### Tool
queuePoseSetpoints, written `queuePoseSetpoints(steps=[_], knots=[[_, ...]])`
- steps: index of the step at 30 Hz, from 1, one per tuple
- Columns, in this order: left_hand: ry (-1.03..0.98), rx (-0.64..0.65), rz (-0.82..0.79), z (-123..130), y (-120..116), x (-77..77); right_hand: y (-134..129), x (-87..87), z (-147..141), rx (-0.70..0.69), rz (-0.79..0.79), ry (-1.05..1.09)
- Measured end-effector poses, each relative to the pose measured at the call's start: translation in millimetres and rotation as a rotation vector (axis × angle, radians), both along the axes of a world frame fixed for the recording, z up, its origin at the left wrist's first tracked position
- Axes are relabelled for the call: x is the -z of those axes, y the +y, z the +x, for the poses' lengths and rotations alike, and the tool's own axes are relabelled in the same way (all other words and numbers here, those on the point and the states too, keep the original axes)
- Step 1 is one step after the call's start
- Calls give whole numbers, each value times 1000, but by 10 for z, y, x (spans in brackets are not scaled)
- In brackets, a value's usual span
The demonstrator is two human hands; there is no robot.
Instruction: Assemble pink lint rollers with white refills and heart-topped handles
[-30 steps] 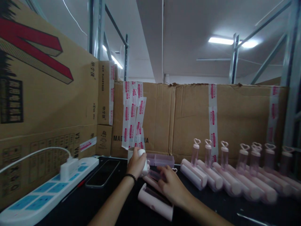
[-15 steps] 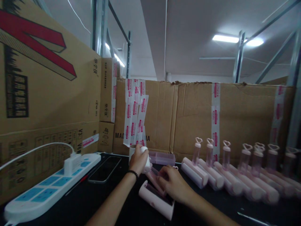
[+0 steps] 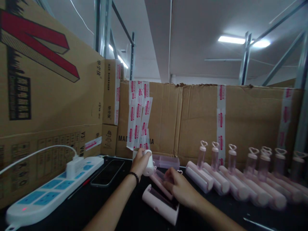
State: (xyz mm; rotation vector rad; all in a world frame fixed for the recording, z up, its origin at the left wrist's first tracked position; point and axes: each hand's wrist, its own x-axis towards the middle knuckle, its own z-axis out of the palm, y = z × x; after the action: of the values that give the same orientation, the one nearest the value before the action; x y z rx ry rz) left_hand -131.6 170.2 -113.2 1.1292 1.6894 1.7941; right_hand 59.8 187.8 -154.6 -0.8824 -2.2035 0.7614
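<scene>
My left hand [image 3: 140,164] is closed round a white cylinder [image 3: 149,166], whose round end faces down toward me. Beside it, my right hand [image 3: 179,187] has its fingers bent onto a translucent pink strip-like piece [image 3: 160,183], perhaps a cover; the fingertips are partly hidden. That piece slants from just below the white cylinder down to a pink half-round case [image 3: 160,207] on the black table. The case lies tilted, its dark opening facing up and away from me. A small pink part shows behind the white cylinder, mostly hidden.
To the right stands a row of several pink cylinders [image 3: 199,179] and clear tubes with heart-shaped loops [image 3: 231,158]. A purple translucent box [image 3: 169,162] sits behind my hands. Left are a phone [image 3: 108,173] and a white power strip [image 3: 55,189]. Cardboard [image 3: 197,122] walls the back.
My left hand has tipped the white cylinder slightly, so more of its side and end shows. The right hand has shifted only a little; the pink case stays put.
</scene>
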Motion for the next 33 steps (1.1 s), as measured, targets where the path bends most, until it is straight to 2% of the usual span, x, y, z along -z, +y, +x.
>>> queuePoseSetpoints(steps=[5,11,19,27,33], knots=[[-131,104,-62,63,-51,-86,-21,-42,23,-1,-5,-26],[-234,214,-58,178,-142,-206,-62,-103,0,40,57,-46],[-220,382,23,385,-241,-292,-59,-139,15,17,103,46],[-145,311,184,337,-225,-314,-97,-216,55,-4,105,195],[-1,361,166,412,-286,-355,-112,-294,66,-9,131,373]])
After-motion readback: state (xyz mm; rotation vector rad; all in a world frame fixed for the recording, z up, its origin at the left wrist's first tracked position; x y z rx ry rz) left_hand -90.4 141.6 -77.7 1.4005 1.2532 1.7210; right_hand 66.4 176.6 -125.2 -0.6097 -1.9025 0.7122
